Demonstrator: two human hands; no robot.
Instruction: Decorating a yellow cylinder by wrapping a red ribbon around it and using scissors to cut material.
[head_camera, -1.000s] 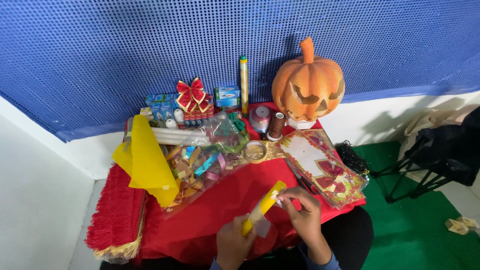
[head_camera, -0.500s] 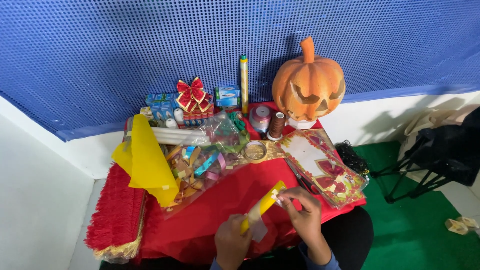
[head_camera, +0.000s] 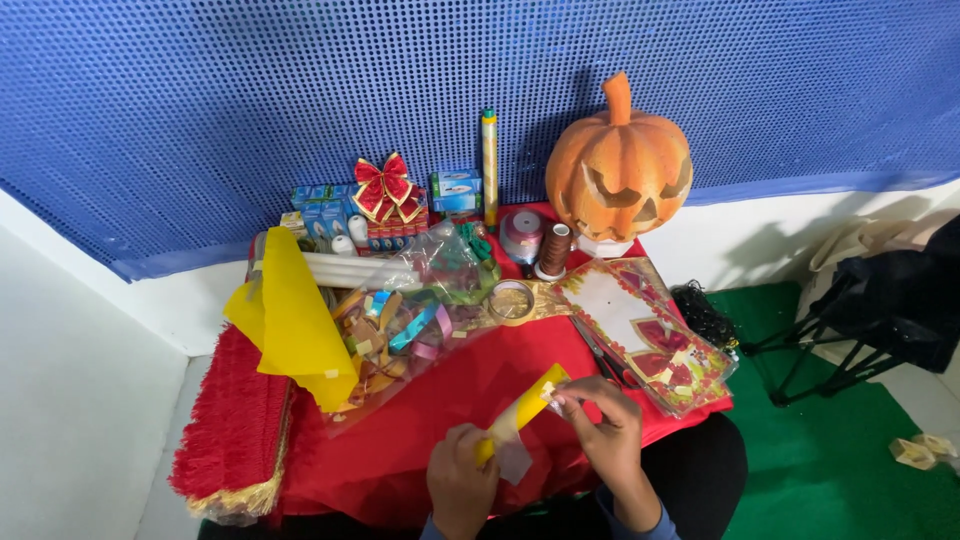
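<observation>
My left hand (head_camera: 460, 485) grips the lower end of a yellow paper strip (head_camera: 522, 408) over the near edge of the red tablecloth (head_camera: 440, 395). My right hand (head_camera: 600, 425) pinches the strip's upper end, where a small pale piece of tape sits. A small translucent scrap hangs below the strip near my left hand.
An orange carved pumpkin (head_camera: 620, 165) stands at the back right. A clear bag of coloured paper strips (head_camera: 400, 325), a yellow sheet (head_camera: 295, 320), a tape roll (head_camera: 512, 300), thread spools (head_camera: 553, 250), a red bow (head_camera: 385, 188), scissors (head_camera: 600, 350) and a decorated card pack (head_camera: 645, 330) crowd the table. A black stand (head_camera: 880, 310) is at right.
Both hands stay on the yellow strip; my right fingers have shifted slightly at its upper end. Nothing else has moved.
</observation>
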